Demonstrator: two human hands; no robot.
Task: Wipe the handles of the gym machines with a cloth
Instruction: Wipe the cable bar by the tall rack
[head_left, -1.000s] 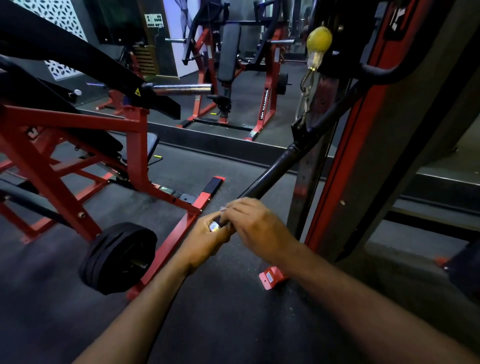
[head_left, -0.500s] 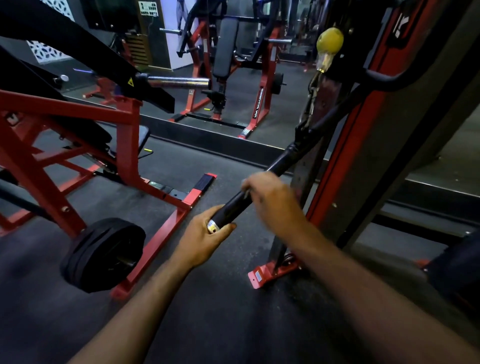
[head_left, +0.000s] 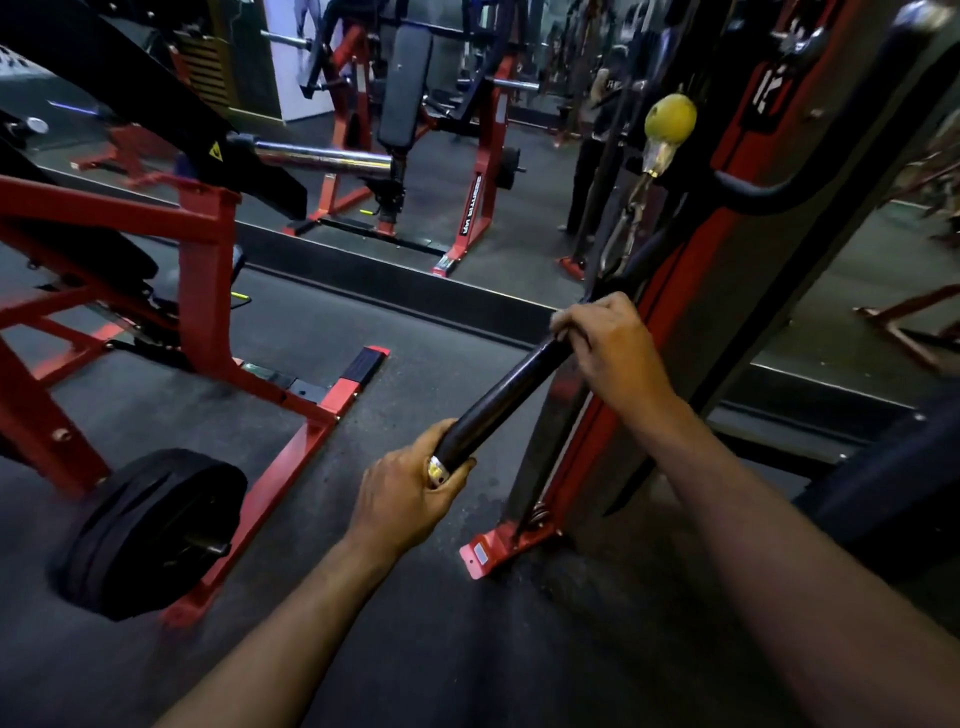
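Both hands are clamped on the black handle, left hand low, right hand higher.

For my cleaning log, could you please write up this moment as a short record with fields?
place: gym floor beside a red cable machine
handle: black bar, slanting up towards the machine
left hand: grips the bar's near end, by its metal cap
right hand: curled over the bar higher up
cloth: none visible; may be hidden under the right hand
nearby: weight plate on a red frame at left; yellow ball above the cable clip
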